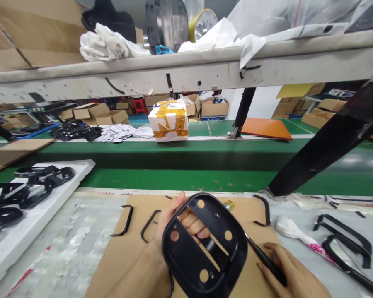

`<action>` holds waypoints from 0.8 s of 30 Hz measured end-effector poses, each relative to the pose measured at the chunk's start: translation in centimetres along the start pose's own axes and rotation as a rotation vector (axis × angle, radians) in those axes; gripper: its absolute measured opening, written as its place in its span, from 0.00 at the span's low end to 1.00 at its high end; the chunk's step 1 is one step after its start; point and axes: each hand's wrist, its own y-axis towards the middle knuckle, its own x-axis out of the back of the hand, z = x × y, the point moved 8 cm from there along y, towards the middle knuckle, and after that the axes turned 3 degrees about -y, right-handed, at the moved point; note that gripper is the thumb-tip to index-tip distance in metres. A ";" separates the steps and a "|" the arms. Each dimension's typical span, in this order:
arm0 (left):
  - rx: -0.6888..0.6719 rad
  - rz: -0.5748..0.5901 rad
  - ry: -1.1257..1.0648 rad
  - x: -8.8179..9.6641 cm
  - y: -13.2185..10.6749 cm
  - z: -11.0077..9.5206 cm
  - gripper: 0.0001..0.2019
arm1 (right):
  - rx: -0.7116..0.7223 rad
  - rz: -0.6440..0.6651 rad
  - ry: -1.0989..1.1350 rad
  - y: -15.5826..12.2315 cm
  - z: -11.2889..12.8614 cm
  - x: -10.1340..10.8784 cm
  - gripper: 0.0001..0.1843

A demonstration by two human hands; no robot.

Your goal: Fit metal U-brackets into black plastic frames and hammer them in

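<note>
Left hand [177, 227] grips black frame [186, 265] through opening; right hand [294, 273] clutches black-handled tool [267, 260].

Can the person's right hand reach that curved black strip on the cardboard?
Probably yes. The right hand is close to the curved black strip, with only the cardboard sheet between them and the black plastic frame off to the left. The black-handled tool it holds may need setting down first.

Trim strips [126, 219] lie on cardboard [112, 265], conveyor [174, 180] behind
</note>
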 end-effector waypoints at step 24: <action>-0.058 -0.078 0.949 7.7 2.0 2.8 0.28 | -0.069 0.264 0.330 -2.4 5.5 -1.6 0.26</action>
